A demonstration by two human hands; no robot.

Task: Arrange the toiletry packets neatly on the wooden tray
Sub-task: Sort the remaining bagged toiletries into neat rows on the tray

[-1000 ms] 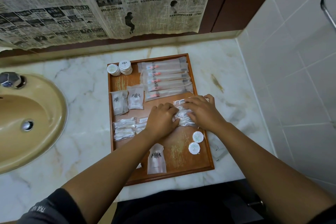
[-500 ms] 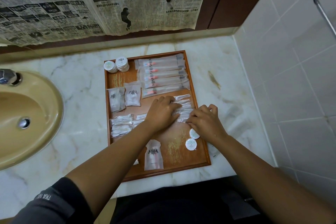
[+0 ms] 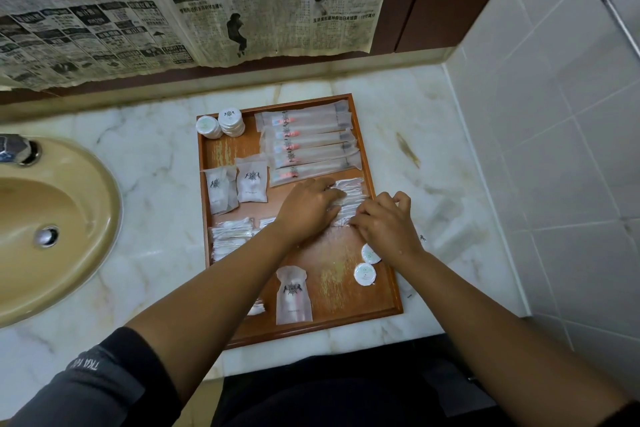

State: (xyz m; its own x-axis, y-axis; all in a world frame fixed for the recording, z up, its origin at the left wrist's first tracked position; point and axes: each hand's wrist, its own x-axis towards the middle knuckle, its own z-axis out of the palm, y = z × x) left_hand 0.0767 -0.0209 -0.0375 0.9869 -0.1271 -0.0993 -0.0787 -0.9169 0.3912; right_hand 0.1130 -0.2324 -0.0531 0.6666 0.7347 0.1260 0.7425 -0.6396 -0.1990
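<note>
A wooden tray (image 3: pixel 221 152) lies on the marble counter. At its far right are several long toothbrush packets (image 3: pixel 311 142); at its far left stand round white packets (image 3: pixel 221 123). Two square sachets (image 3: pixel 239 184) lie mid-left, with cotton swab packets (image 3: pixel 230 239) below them. A pile of thin clear packets (image 3: pixel 351 199) sits at the right edge. My left hand (image 3: pixel 306 208) presses flat on its left side, and my right hand (image 3: pixel 386 224) pinches its near edge. A tall sachet (image 3: pixel 293 291) and two round discs (image 3: pixel 365 265) lie near the front.
A beige sink (image 3: pixel 59 229) with a metal drain fills the left. Newspaper (image 3: pixel 194 0) hangs on the back wall. White tiled wall (image 3: pixel 554 149) closes the right side, with a chrome rail (image 3: pixel 620 7) at the top right. A small packet (image 3: pixel 424 237) lies off the tray, right.
My right hand has slid from on top of the clear packets toward me to the pile's near edge. My left hand stays pressed on the pile, which now lies flatter against the tray's right edge.
</note>
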